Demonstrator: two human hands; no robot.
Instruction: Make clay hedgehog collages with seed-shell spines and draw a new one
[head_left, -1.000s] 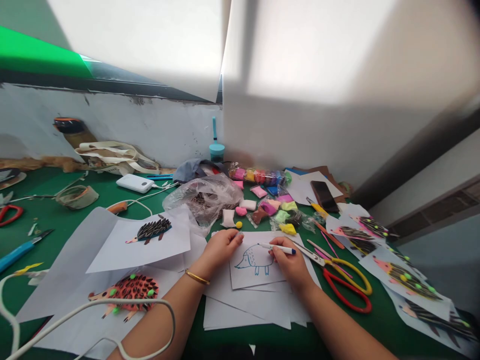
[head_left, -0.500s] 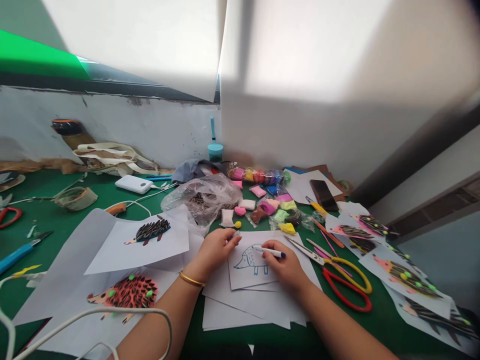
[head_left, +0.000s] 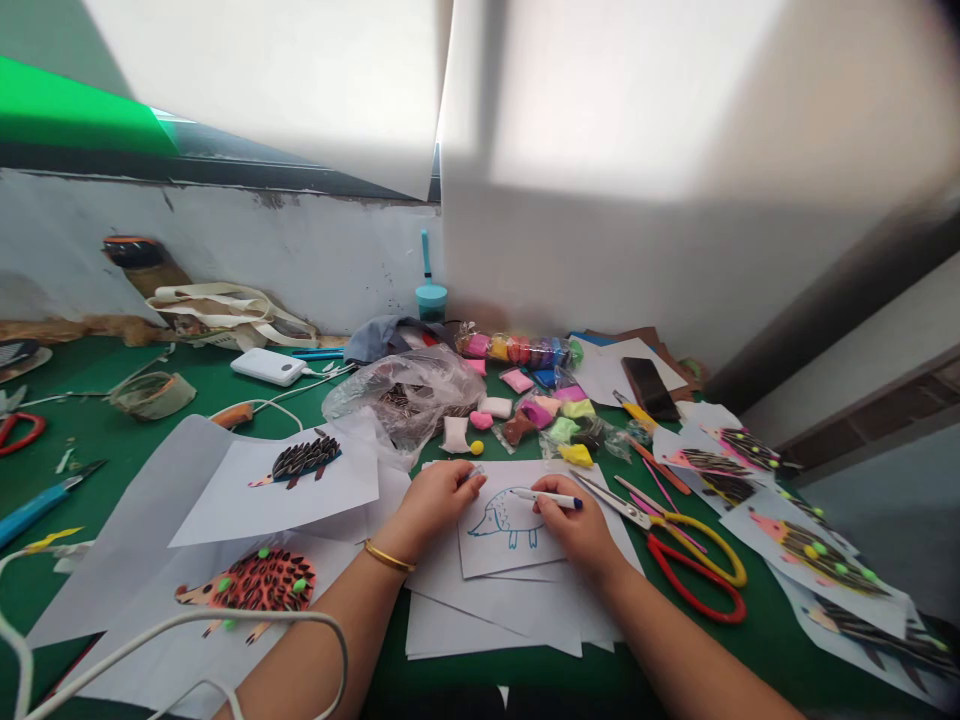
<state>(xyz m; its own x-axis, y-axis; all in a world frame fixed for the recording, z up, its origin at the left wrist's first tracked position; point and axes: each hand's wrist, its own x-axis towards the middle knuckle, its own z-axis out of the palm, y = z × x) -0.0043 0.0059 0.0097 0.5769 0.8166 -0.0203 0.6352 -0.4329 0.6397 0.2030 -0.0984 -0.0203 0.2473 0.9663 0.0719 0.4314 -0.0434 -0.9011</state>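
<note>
A white sheet (head_left: 487, 558) with a blue outline drawing of a hedgehog (head_left: 504, 532) lies on a stack of paper (head_left: 469, 625). Held in my right hand (head_left: 566, 520) is a white marker (head_left: 547, 497) with a dark blue end, its tip over the upper part of the hedgehog's body. Short marks show behind the drawn head. My left hand (head_left: 444, 495) is closed at the sheet's upper left edge, pinching a small clear or whitish piece (head_left: 474, 474), perhaps the marker's cap.
Scissors (head_left: 675, 540) lie right of the papers. Behind are clay packets (head_left: 536, 410) and a plastic bag (head_left: 412, 390). Hedgehog pictures (head_left: 300, 525) lie left, more (head_left: 825, 555) right. A white cable (head_left: 187, 620) crosses the lower left.
My right hand has shifted slightly right with the marker, which now lies flatter over the drawing. My left hand has barely moved.
</note>
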